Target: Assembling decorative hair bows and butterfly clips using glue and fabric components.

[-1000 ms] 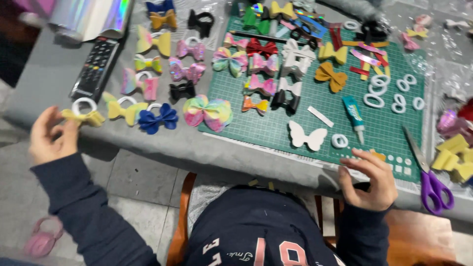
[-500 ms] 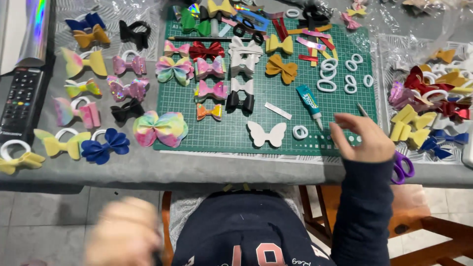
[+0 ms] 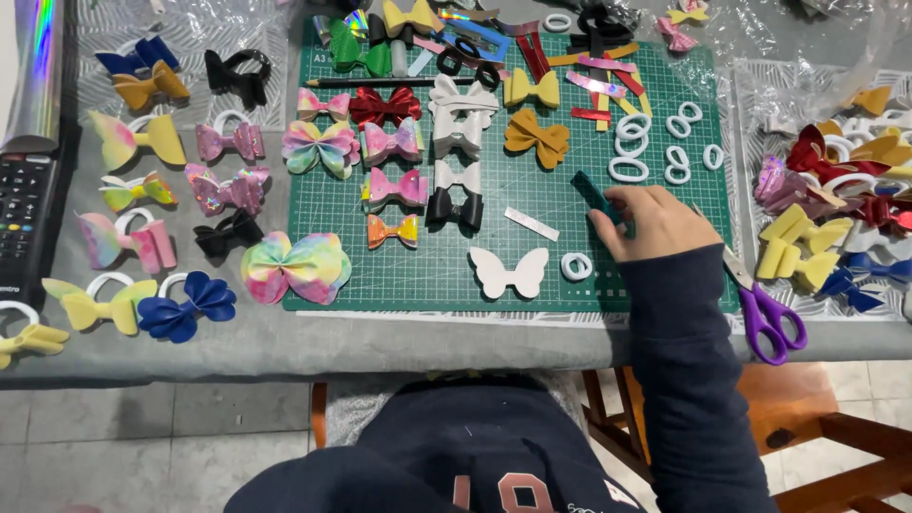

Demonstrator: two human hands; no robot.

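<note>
My right hand rests on the green cutting mat, its fingers closed around a teal glue tube that pokes out up and to the left. Just left of the hand lie a white hair ring, a white butterfly cutout and a small white strip. My dark sleeve runs down from the hand to the bottom edge. My left hand is out of view.
Many coloured bows cover the mat and the grey cloth, with a big pastel bow at the mat's front left. Purple scissors lie right of my arm. A remote sits far left. Several white rings lie beyond the hand.
My right hand has moved up onto the mat and closed on the glue tube. My left hand, earlier holding a yellow bow and then dropping low, has left the view.
</note>
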